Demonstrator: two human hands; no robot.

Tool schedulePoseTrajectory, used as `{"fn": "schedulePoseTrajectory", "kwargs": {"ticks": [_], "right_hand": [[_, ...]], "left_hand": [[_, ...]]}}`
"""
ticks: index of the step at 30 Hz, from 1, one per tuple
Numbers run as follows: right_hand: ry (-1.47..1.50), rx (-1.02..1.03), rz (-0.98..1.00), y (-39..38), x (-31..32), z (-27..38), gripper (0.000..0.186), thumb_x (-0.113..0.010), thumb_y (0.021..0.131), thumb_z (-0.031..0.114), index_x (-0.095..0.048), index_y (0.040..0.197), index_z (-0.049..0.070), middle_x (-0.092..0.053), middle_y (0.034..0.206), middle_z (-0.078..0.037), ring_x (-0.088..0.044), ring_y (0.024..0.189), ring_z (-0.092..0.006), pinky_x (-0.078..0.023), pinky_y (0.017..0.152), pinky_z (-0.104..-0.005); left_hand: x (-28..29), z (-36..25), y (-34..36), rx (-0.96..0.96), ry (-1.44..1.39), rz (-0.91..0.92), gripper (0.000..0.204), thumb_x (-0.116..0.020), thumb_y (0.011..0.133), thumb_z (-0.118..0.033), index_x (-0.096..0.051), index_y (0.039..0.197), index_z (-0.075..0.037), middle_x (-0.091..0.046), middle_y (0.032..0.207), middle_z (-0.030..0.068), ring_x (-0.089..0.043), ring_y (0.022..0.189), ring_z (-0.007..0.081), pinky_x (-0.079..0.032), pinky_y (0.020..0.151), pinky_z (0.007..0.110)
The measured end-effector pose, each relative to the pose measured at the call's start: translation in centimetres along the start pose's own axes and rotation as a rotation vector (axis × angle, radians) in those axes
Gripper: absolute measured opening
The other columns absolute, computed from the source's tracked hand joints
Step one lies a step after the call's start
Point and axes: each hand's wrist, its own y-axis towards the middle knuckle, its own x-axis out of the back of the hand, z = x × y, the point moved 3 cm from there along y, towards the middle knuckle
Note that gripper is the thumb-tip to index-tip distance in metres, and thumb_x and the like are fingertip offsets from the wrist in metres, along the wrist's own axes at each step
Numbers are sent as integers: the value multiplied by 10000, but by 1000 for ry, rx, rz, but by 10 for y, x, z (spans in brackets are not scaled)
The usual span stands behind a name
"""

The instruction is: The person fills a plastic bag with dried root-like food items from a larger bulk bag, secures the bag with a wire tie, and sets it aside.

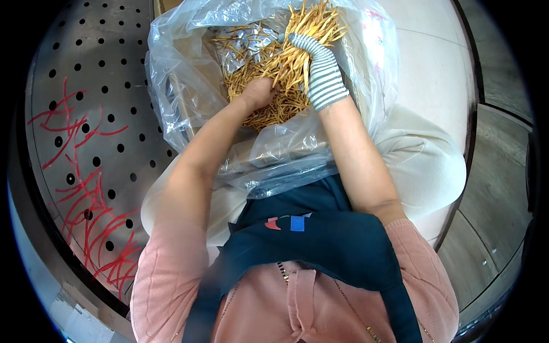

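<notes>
A thick bunch of dried daylily buds (311, 28), long, thin and golden yellow, is gripped by my right hand (320, 63). That hand wears a grey-and-white striped glove, with its fingers wrapped round the bunch. Bare and curled, my left hand (260, 92) reaches into the browner pile of buds (274, 114) below, touching the bunch's lower ends. Its fingertips are partly hidden among the strands. The pile lies in a cardboard box (200, 63) lined with a clear plastic bag (166, 51), whose loose edges spread over the rim.
To the left is a grey metal surface with round holes (120, 148), marked by thin red lines or strands (94, 200). The box stands against my lap, between my knees. Pale floor tiles (429, 74) and a dark raised edge (474, 114) lie to the right.
</notes>
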Motion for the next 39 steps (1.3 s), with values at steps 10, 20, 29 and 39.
{"fn": "schedulePoseTrajectory", "kwargs": {"ticks": [10, 20, 29, 39], "right_hand": [[-4, -16, 15, 5, 3, -2, 387, -683, 756, 104, -582, 1113, -4, -656, 972, -128, -639, 855, -227, -546, 766, -338], [9, 7, -7, 7, 2, -3, 428, -684, 759, 111, -553, 1152, 5, -652, 956, -140, -642, 830, -238, -558, 718, -347], [-23, 22, 18, 11, 9, -6, 448, -693, 755, 113, -544, 1162, -3, -655, 960, -145, -641, 862, -237, -551, 764, -344], [-13, -16, -13, 10, 5, -3, 373, -693, 750, 116, -591, 1090, 1, -657, 914, -120, -651, 801, -234, -566, 695, -357]], "left_hand": [[-49, 30, 27, 73, -225, -211, 174, -548, 803, -178, -681, 825, -68, -669, 932, 146, -638, 861, 304, -501, 750, 384], [-50, 27, 26, 26, -96, -294, 147, -577, 759, -196, -686, 756, -99, -672, 792, 119, -652, 764, 280, -508, 650, 394], [-68, 27, 36, 61, -438, -367, 127, -572, 731, -153, -676, 701, -88, -665, 778, 137, -636, 754, 329, -498, 702, 414], [-6, 25, 6, 183, -116, -160, 263, -577, 838, -338, -674, 839, -94, -651, 852, 168, -612, 835, 350, -481, 756, 445]]}}
